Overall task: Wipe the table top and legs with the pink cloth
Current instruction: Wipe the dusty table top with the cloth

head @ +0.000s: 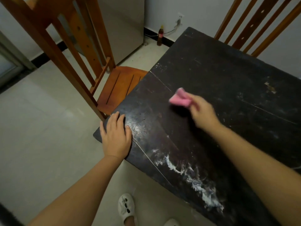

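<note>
Checking for writing first: the only label in view is a red band on the bottle (160, 35) standing on the floor by the far wall, and its lettering is too small to read; no other text shows. The right hand (202, 111) is blurred, reaching out over the middle of the black table (219, 75) with the forearm extended from the lower right; its fingers and thumb pinch the pink cloth (180, 99), which is bunched and sits at the fingertips over the table top, whether touching the surface cannot be told. The left hand (115, 134) lies palm down on the table's near left corner, fingers straight and together, thumb spread toward the centre, holding nothing. White streaky residue (192, 178) marks the near part of the top. A wooden chair (120, 85) stands at the table's left side, its seat partly tucked under the edge; a second chair back (254, 25) rises beyond the far right edge. A white slipper (126, 207) shows below.
</note>
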Demonstrator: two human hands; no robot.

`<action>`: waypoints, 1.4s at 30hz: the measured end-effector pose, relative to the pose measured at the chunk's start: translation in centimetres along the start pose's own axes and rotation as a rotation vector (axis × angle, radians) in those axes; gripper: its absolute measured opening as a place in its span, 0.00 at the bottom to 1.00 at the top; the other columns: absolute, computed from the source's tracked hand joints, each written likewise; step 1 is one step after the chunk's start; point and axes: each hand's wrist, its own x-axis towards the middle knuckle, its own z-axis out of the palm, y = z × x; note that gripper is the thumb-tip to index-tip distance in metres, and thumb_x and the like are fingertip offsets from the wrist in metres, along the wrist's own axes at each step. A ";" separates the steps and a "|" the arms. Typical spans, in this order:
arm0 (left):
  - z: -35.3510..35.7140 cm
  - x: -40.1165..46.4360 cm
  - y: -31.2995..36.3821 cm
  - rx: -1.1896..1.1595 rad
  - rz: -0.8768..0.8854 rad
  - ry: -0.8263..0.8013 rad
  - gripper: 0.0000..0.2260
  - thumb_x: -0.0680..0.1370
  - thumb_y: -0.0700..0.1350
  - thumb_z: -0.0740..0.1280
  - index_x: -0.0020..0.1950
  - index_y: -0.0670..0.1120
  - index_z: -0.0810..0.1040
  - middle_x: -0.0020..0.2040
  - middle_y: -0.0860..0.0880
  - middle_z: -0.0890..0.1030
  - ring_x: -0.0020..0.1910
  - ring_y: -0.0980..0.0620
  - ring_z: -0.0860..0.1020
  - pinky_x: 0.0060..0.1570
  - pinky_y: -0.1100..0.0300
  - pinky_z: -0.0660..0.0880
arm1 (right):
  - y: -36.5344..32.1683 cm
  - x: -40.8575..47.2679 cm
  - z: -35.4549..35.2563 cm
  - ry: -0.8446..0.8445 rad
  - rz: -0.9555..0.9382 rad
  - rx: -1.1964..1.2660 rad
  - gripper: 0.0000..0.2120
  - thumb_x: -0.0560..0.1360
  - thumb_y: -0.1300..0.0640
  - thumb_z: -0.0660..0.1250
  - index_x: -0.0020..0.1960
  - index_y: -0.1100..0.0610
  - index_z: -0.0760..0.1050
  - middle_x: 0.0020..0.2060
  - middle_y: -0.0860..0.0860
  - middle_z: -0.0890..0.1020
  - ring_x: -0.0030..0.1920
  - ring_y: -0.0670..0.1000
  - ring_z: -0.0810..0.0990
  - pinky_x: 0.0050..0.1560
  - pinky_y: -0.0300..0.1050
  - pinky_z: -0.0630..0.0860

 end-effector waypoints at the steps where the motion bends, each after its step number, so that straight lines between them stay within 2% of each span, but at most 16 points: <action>1: 0.1 0.0 0.0 0.008 0.004 0.004 0.23 0.76 0.51 0.50 0.64 0.42 0.72 0.67 0.42 0.72 0.67 0.44 0.68 0.68 0.39 0.55 | 1.1 0.8 -0.6 0.029 0.031 -0.079 0.22 0.72 0.74 0.59 0.64 0.62 0.73 0.61 0.57 0.76 0.63 0.56 0.74 0.60 0.26 0.60; 3: 0.1 -0.1 0.0 0.016 0.000 -0.004 0.23 0.76 0.51 0.50 0.64 0.42 0.72 0.67 0.40 0.71 0.68 0.43 0.68 0.67 0.38 0.56 | 1.9 -1.0 0.1 -0.019 -0.017 -0.162 0.25 0.70 0.77 0.58 0.63 0.62 0.73 0.62 0.57 0.75 0.64 0.57 0.72 0.66 0.29 0.57; 5: 0.1 -0.1 -0.1 0.027 -0.018 -0.014 0.22 0.76 0.50 0.51 0.63 0.42 0.73 0.67 0.39 0.71 0.67 0.42 0.68 0.66 0.37 0.56 | 0.5 -5.7 2.1 -0.152 -0.170 -0.134 0.29 0.68 0.75 0.57 0.65 0.57 0.72 0.64 0.51 0.72 0.67 0.50 0.68 0.70 0.31 0.52; 9: 0.1 -0.1 -0.1 0.094 -0.002 -0.032 0.20 0.75 0.49 0.53 0.61 0.43 0.74 0.66 0.37 0.71 0.66 0.40 0.70 0.63 0.35 0.60 | -3.5 -12.2 5.2 -0.490 -0.350 0.006 0.24 0.72 0.62 0.55 0.66 0.49 0.70 0.66 0.46 0.71 0.69 0.38 0.64 0.73 0.37 0.54; 10: 0.0 -0.1 -0.1 0.101 0.000 -0.033 0.20 0.75 0.49 0.53 0.61 0.43 0.74 0.66 0.37 0.71 0.66 0.40 0.70 0.63 0.35 0.60 | -4.0 -10.6 5.0 -0.488 -0.349 0.061 0.23 0.72 0.61 0.54 0.64 0.50 0.72 0.64 0.46 0.73 0.67 0.37 0.66 0.71 0.37 0.58; 12: 0.0 0.0 -0.1 0.104 -0.001 -0.030 0.20 0.75 0.49 0.54 0.60 0.43 0.74 0.66 0.37 0.72 0.66 0.40 0.70 0.62 0.35 0.61 | -4.2 -4.4 4.5 -0.271 -0.259 0.082 0.22 0.70 0.65 0.54 0.61 0.55 0.76 0.60 0.52 0.77 0.63 0.44 0.71 0.68 0.40 0.63; 15: 0.3 0.0 -0.2 0.104 0.008 -0.005 0.19 0.75 0.49 0.54 0.60 0.44 0.74 0.66 0.38 0.72 0.66 0.41 0.70 0.62 0.37 0.63 | -2.4 7.1 2.6 0.065 -0.013 -0.070 0.20 0.72 0.72 0.56 0.62 0.63 0.74 0.62 0.61 0.75 0.65 0.58 0.71 0.67 0.38 0.60; 17: 0.4 0.0 -0.3 0.090 0.007 0.013 0.19 0.75 0.50 0.54 0.60 0.43 0.74 0.66 0.39 0.72 0.65 0.42 0.70 0.62 0.38 0.63 | -0.7 10.8 2.8 0.076 0.102 -0.155 0.21 0.73 0.72 0.56 0.64 0.62 0.73 0.66 0.61 0.71 0.67 0.59 0.68 0.68 0.38 0.57; 19: 0.5 0.2 -0.2 0.057 -0.005 0.024 0.20 0.75 0.50 0.54 0.62 0.43 0.74 0.66 0.40 0.73 0.65 0.42 0.71 0.63 0.40 0.63 | -1.4 10.0 4.8 0.030 0.027 -0.167 0.22 0.71 0.72 0.55 0.63 0.64 0.73 0.64 0.63 0.73 0.65 0.61 0.70 0.68 0.33 0.57; 23: -0.6 0.7 -0.6 -0.188 -0.155 0.062 0.22 0.75 0.50 0.50 0.64 0.42 0.71 0.64 0.43 0.74 0.63 0.45 0.71 0.63 0.47 0.62 | -6.2 -1.1 9.9 -0.346 -0.369 -0.053 0.21 0.71 0.71 0.55 0.62 0.63 0.75 0.63 0.59 0.75 0.65 0.55 0.70 0.71 0.39 0.58; 26: -1.6 1.3 -1.4 -0.368 -0.303 0.099 0.25 0.74 0.51 0.45 0.61 0.44 0.75 0.59 0.46 0.78 0.58 0.47 0.73 0.56 0.54 0.61 | -7.3 -5.7 10.4 -0.525 -0.481 0.039 0.23 0.72 0.68 0.56 0.64 0.56 0.74 0.66 0.52 0.73 0.68 0.43 0.64 0.73 0.38 0.54; 29: -2.2 1.3 -2.1 -0.545 -0.376 0.109 0.22 0.78 0.48 0.47 0.60 0.45 0.76 0.58 0.47 0.79 0.57 0.48 0.74 0.58 0.56 0.65 | -8.3 1.8 9.0 -0.303 -0.277 0.181 0.25 0.69 0.72 0.54 0.59 0.54 0.77 0.59 0.50 0.77 0.61 0.39 0.71 0.66 0.40 0.65; 33: -3.7 2.4 -2.7 -1.060 -0.757 0.088 0.16 0.81 0.45 0.49 0.56 0.46 0.76 0.53 0.47 0.80 0.50 0.53 0.77 0.47 0.67 0.72 | -7.1 11.4 8.5 -0.070 -0.022 -0.020 0.22 0.73 0.71 0.56 0.64 0.59 0.74 0.60 0.53 0.76 0.62 0.51 0.72 0.62 0.32 0.61; 36: -4.1 3.0 -3.5 -1.272 -0.918 0.077 0.18 0.81 0.48 0.47 0.56 0.43 0.74 0.50 0.44 0.80 0.47 0.52 0.78 0.45 0.62 0.74 | -8.9 8.2 12.2 -0.201 -0.215 -0.065 0.27 0.68 0.75 0.55 0.63 0.58 0.75 0.62 0.59 0.75 0.63 0.57 0.72 0.65 0.31 0.55; 38: -4.3 3.1 -3.8 -1.361 -0.951 0.078 0.19 0.81 0.48 0.46 0.57 0.42 0.73 0.49 0.43 0.79 0.47 0.51 0.78 0.44 0.61 0.74 | -11.2 3.9 14.6 -0.366 -0.377 -0.076 0.31 0.70 0.74 0.55 0.67 0.51 0.71 0.67 0.56 0.72 0.66 0.54 0.69 0.69 0.34 0.51; 42: -4.1 3.0 -4.1 -1.305 -0.892 0.011 0.18 0.80 0.51 0.50 0.56 0.45 0.75 0.52 0.45 0.79 0.51 0.50 0.77 0.48 0.60 0.74 | -11.7 -3.3 15.2 -0.593 -0.614 -0.117 0.25 0.75 0.68 0.57 0.70 0.52 0.67 0.72 0.54 0.66 0.73 0.49 0.57 0.75 0.44 0.46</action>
